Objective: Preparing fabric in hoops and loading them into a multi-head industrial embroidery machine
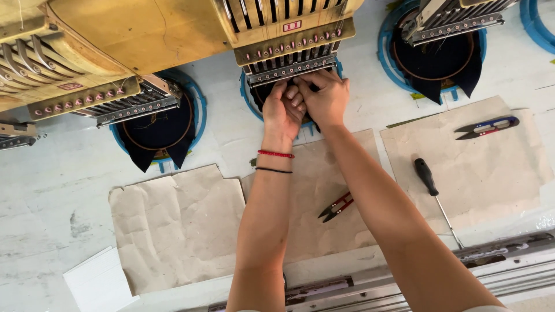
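Both hands [303, 101] meet at the middle hoop [250, 98], snips [335, 207] on paper [324, 190] nearer.

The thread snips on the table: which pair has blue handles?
The pair at the far right, lying on the right sheet of brown paper, has blue handles. The other pair, between the person's forearms on the middle sheet, is red and black.

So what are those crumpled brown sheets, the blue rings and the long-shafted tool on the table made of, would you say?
The brown sheets look like matte kraft paper or stiff backing: creased, with cut edges. The blue rings seem to be smooth moulded plastic, evenly coloured, holding dark fabric. The screwdriver has a black handle, probably plastic or rubber, and a thin grey shaft that looks like metal.
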